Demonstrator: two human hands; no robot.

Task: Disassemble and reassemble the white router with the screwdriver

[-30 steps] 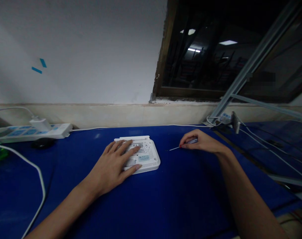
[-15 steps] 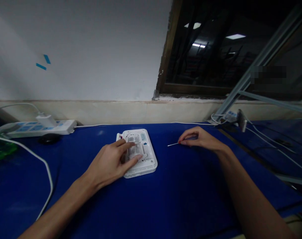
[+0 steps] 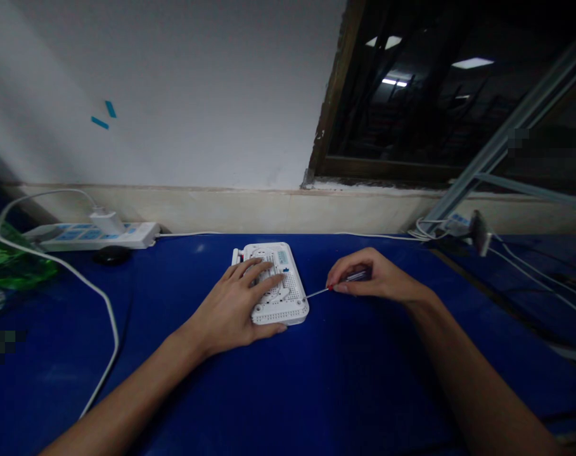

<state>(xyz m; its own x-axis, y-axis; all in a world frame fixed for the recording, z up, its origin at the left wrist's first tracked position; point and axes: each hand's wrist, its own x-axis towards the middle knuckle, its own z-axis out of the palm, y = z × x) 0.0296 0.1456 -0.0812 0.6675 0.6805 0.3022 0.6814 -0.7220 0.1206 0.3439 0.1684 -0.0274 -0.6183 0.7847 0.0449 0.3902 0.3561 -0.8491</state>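
Note:
A white vented router [image 3: 281, 288] lies upside down on the blue table [image 3: 354, 380], near its middle. My left hand [image 3: 237, 310] rests flat on the router's near left part, fingers spread over its underside. My right hand [image 3: 371, 278] pinches a thin screwdriver [image 3: 332, 287] with a clear handle. The metal tip points left and sits right at the router's right edge.
A white power strip [image 3: 95, 235] with a plugged-in adapter lies at the back left, its white cable [image 3: 104, 310] looping toward me. A green bag [image 3: 12, 263] sits at the far left. Cables and a metal frame [image 3: 463, 228] crowd the back right, under a dark window.
My left hand has turned the router and slid it slightly toward me. The right hand has moved left, bringing the screwdriver tip from well clear of the router up to its right edge.

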